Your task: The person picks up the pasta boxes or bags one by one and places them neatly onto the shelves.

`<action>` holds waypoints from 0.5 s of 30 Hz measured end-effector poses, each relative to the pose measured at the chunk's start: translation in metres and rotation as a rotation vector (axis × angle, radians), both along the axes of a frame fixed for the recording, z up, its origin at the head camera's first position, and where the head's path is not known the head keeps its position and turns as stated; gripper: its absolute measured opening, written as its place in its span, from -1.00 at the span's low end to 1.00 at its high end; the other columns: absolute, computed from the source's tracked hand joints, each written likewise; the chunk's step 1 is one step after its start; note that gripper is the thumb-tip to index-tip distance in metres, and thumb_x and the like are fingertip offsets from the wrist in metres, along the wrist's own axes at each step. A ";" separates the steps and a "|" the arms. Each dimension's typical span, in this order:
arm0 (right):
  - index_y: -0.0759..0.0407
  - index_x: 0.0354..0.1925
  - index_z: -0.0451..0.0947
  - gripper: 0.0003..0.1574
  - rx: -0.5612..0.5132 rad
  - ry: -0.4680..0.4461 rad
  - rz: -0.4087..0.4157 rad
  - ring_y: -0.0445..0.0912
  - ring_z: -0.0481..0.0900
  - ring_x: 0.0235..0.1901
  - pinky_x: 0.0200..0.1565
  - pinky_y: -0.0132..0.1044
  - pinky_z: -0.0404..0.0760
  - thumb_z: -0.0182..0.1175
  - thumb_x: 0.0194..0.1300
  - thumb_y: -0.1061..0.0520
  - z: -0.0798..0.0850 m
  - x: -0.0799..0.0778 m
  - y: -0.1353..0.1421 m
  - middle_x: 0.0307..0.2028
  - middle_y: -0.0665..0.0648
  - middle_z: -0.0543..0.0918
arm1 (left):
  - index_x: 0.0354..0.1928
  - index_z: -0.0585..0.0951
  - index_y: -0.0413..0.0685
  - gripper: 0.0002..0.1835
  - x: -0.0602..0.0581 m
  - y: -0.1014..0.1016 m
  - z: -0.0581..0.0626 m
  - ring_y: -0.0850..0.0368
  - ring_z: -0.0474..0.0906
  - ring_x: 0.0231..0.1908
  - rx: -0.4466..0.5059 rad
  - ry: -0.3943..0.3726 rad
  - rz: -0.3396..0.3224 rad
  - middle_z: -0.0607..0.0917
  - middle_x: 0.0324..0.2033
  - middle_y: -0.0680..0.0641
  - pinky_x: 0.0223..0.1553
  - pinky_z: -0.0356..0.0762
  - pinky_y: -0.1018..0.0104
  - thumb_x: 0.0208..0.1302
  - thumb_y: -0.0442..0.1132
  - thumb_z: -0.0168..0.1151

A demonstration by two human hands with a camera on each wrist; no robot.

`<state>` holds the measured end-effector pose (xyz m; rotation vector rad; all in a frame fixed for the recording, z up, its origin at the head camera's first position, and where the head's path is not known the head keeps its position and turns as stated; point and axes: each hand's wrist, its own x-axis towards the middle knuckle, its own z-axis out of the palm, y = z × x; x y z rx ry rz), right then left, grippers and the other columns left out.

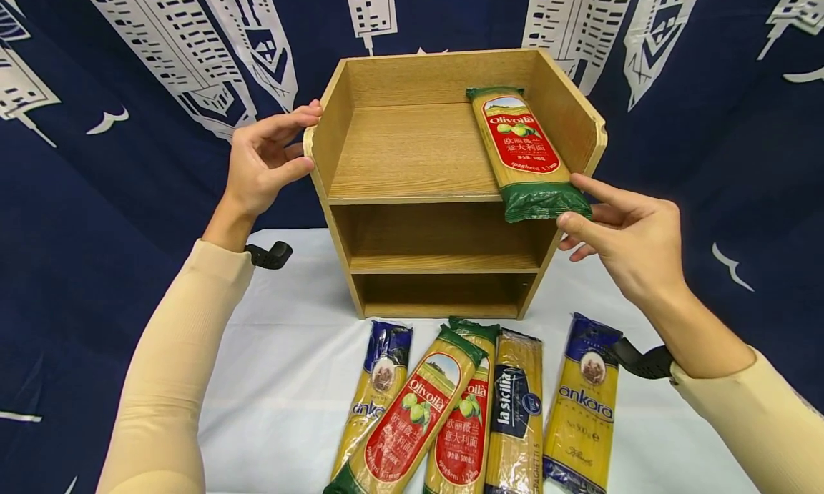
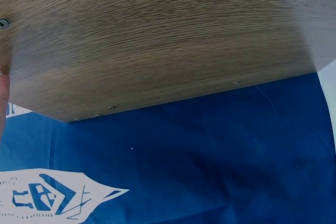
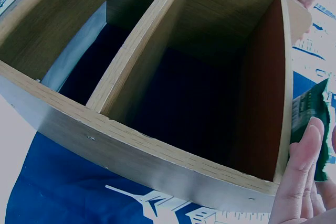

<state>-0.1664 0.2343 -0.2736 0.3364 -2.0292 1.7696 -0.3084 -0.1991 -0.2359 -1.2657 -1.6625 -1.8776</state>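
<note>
One pack (image 1: 520,140): Olivoilà, lying on the top tier of the shelf (image 1: 412,151), ahead and left of the right hand (image 1: 634,240); green end juts past the front edge.
Right hand: pinches that end between thumb and fingers.
Left hand (image 1: 260,161): grips the side edge, thumb below fingertips.
Five packs (image 1: 415,415): on the counter (image 1: 264,379), below and between the hands; one lies across two.
</note>
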 end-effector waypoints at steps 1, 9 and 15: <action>0.28 0.26 0.58 -0.31 -0.008 0.003 0.004 -0.07 0.75 -0.57 -0.56 -0.28 0.68 0.44 0.14 0.42 0.000 0.003 0.001 -0.34 0.08 0.81 | 0.03 0.65 -0.49 -0.55 0.000 0.000 0.000 -0.19 0.41 0.36 0.004 -0.005 -0.001 0.67 0.13 -0.30 0.16 0.60 0.07 0.00 -0.60 0.38; 0.25 0.41 0.41 -0.05 -0.101 -0.007 -0.020 -0.09 0.78 -0.45 -0.49 -0.33 0.70 0.47 0.06 0.49 -0.005 0.033 0.000 -0.13 0.12 0.79 | 0.02 0.64 -0.52 -0.53 0.000 0.001 0.000 -0.18 0.42 0.35 0.045 -0.034 -0.027 0.68 0.10 -0.30 0.17 0.58 0.06 -0.04 -0.64 0.39; 0.28 0.33 0.38 -0.07 -0.241 -0.001 0.002 -0.04 0.79 -0.32 -0.28 -0.29 0.74 0.39 0.00 0.63 -0.015 0.055 -0.012 -0.02 0.24 0.75 | 0.01 0.64 -0.53 -0.53 0.000 0.002 -0.001 -0.18 0.42 0.35 0.065 -0.039 -0.045 0.68 0.09 -0.32 0.20 0.55 0.03 -0.05 -0.62 0.44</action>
